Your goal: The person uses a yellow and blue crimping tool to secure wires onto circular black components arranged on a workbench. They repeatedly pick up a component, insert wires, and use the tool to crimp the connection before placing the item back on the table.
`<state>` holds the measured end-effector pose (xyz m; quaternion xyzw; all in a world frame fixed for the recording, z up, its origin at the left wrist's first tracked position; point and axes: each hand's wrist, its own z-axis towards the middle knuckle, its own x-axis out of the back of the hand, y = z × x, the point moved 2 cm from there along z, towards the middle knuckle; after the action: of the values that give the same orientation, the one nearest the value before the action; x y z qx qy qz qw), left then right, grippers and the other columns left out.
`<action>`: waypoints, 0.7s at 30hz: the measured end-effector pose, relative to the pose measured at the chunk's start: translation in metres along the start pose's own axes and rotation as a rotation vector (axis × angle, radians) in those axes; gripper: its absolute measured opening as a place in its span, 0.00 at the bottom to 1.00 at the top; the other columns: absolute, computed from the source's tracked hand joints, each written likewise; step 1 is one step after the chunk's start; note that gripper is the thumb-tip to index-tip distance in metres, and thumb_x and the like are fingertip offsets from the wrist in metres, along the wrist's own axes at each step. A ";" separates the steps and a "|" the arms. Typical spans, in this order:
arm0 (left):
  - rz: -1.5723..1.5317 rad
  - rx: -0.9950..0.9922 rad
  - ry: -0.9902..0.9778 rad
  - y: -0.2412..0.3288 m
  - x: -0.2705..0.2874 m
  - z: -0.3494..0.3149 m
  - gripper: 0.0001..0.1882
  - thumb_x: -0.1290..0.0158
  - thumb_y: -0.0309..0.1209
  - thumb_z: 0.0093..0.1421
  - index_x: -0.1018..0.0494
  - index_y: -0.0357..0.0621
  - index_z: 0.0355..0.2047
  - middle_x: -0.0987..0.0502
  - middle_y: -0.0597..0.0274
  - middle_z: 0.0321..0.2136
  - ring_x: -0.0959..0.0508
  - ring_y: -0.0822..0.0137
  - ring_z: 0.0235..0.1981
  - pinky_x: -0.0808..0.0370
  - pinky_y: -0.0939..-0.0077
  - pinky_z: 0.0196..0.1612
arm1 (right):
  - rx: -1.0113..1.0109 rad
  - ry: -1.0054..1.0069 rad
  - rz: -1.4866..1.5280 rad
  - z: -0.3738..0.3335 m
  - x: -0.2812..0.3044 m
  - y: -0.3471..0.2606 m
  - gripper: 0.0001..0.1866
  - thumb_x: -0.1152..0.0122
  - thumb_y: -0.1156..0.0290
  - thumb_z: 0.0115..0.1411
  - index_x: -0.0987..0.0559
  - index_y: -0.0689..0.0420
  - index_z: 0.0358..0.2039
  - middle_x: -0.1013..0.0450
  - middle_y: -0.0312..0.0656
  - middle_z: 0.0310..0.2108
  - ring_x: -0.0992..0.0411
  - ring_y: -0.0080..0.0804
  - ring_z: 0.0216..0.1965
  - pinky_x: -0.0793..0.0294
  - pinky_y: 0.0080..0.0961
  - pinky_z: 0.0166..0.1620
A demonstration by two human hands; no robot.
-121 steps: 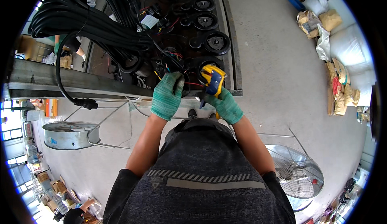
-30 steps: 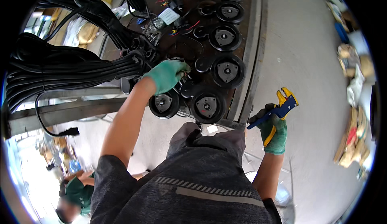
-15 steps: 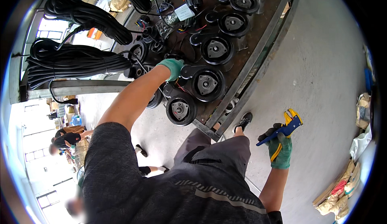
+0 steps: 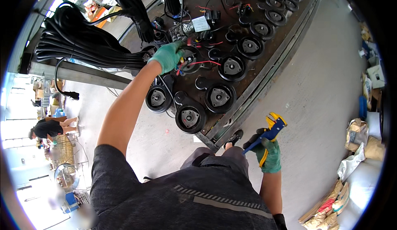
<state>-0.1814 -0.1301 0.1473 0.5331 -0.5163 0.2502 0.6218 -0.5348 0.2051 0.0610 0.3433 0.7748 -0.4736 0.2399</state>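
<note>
In a green glove, my left hand [image 4: 167,58] reaches over the dark bench [image 4: 192,81]. Its fingers are closed at a motor part with coloured wires [image 4: 190,59], which is smeared by motion; the fingertips are partly hidden. A red wire stretches away from it to the right. Around that hand sit round black motor housings with grey metal centres, among them one at the near corner [image 4: 190,118] and one to its right [image 4: 220,98]. My right hand [image 4: 271,155], also gloved, grips a blue and yellow wire stripper [image 4: 269,134] above the floor, away from the bench.
Thick bundles of black cable [image 4: 89,44] hang from a metal frame [image 4: 82,73] at left. More housings line the bench's right rail [image 4: 269,70]. A white label [image 4: 201,24] lies among wired parts. Sacks [image 4: 355,134] stand at far right. A person [image 4: 47,127] bends at far left.
My left hand has moved slightly left and farther over the bench; coloured wires now show beside it. The right hand and stripper have shifted left in view. The whole view has moved too.
</note>
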 end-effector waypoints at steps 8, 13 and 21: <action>-0.099 -0.033 0.166 0.082 -0.012 -0.120 0.18 0.49 0.26 0.67 0.25 0.42 0.57 0.24 0.44 0.52 0.21 0.41 0.50 0.23 0.55 0.51 | 0.029 -0.075 -0.284 0.034 -0.072 0.005 0.25 0.34 0.74 0.66 0.27 0.56 0.62 0.23 0.40 0.52 0.20 0.37 0.51 0.19 0.46 0.57; -0.154 0.075 0.256 0.113 -0.050 -0.156 0.20 0.47 0.26 0.64 0.24 0.46 0.57 0.24 0.48 0.51 0.19 0.44 0.46 0.20 0.55 0.46 | -0.056 -0.023 -0.255 0.053 -0.087 0.019 0.22 0.29 0.71 0.63 0.24 0.56 0.57 0.21 0.39 0.48 0.20 0.34 0.49 0.19 0.38 0.56; -0.047 -0.050 0.367 0.151 -0.058 -0.142 0.23 0.46 0.25 0.60 0.26 0.40 0.57 0.25 0.45 0.55 0.26 0.38 0.57 0.31 0.47 0.63 | -0.067 -0.174 -0.414 0.102 -0.079 -0.017 0.18 0.31 0.71 0.65 0.21 0.60 0.54 0.21 0.33 0.45 0.23 0.23 0.48 0.24 0.25 0.56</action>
<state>-0.2777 0.0611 0.1696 0.4747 -0.3880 0.3157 0.7242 -0.4920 0.0838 0.0807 0.1267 0.8205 -0.5144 0.2149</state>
